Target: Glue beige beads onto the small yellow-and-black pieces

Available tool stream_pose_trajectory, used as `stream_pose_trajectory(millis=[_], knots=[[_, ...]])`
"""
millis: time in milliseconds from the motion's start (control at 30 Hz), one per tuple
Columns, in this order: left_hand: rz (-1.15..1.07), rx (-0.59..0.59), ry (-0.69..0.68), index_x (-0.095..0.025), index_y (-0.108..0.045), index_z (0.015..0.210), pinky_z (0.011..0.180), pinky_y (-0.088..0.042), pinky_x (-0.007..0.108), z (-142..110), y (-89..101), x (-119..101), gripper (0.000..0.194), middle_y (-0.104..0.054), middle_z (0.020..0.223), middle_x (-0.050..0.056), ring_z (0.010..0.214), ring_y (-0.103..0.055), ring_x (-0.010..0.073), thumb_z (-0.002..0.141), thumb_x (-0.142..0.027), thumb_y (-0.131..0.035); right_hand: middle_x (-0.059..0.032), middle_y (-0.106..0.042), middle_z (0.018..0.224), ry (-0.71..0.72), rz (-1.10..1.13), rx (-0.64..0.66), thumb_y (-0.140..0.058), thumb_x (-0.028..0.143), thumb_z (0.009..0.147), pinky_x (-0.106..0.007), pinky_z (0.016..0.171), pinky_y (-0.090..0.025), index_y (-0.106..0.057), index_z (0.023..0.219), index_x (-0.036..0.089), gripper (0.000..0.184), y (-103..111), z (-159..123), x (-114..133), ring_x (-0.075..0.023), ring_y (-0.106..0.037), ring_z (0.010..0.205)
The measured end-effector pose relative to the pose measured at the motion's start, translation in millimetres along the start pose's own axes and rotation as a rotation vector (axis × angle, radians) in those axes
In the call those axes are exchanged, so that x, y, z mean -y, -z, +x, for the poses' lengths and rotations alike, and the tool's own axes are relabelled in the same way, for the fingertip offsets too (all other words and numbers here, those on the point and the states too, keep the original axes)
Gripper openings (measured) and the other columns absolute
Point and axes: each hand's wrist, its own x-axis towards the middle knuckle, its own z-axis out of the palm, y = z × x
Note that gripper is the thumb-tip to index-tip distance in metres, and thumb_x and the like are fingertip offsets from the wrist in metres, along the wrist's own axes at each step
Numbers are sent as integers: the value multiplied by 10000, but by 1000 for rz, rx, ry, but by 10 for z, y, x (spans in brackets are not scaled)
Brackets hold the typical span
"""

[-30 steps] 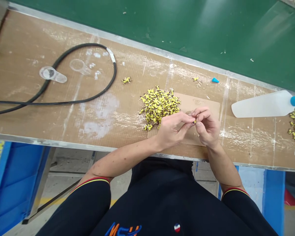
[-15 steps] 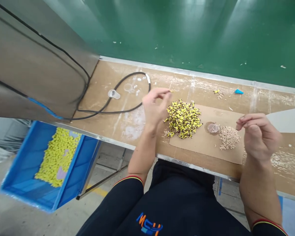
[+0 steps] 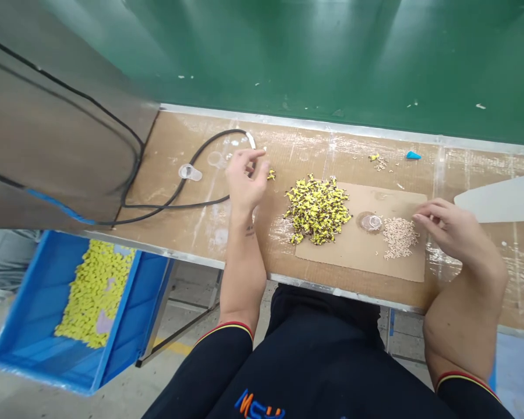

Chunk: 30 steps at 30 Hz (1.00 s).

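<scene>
Yellow and dark, the heap of small pieces (image 3: 318,209) overlaps the cardboard sheet's (image 3: 358,257) left edge; pale bits (image 3: 399,237) lie near its right edge. The left hand (image 3: 245,181), beside stray yellow pieces (image 3: 271,174), has thumb and forefinger parted — seemingly between pieces. The right hand's (image 3: 452,227) grip looks narrow — contents unclear. Lifting another piece would need a light fingertip pinch.

Lettering: one instance, an embroidered logo (image 3: 259,405) on the front of the dark shirt (image 3: 318,361). Orange and blue characters; first reads "M", next appears to be "C"; remainder cut by the lower picture edge, not legible. Left forearm (image 3: 244,262) bears small dark marks near the wrist, too small to read.
</scene>
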Motion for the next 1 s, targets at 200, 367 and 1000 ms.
stream_pose_trajectory(millis=[200, 367, 1000], knots=[[27, 556, -307, -204, -706, 1272, 1155, -476, 480, -157, -151, -365, 346, -688, 1319, 106, 1274, -618, 259, 971, -306, -570, -100, -762, 1028, -84, 47, 209, -622, 459, 936, -409, 734, -589, -758, 996, 239, 266, -53, 15, -15, -222, -710, 761], [58, 719, -293, -201, -730, 1229, 1146, -459, 514, -175, -253, -436, 357, -709, 1309, 119, 1266, -628, 287, 1014, -324, -472, -87, -779, 1023, -85, 19, 277, -645, 361, 922, -401, 766, -583, -770, 979, 239, 183, -95, 50, 43, -220, -723, 785], [-201, 438, -110, -221, -787, 860, 878, -592, 343, -176, -211, -470, 130, -800, 922, 45, 857, -722, 186, 855, -301, -685, -30, -733, 776, 50, 80, 71, -676, 297, 907, -312, 604, -516, -758, 820, 245, 130, 36, 2, 116, -169, -660, 666]])
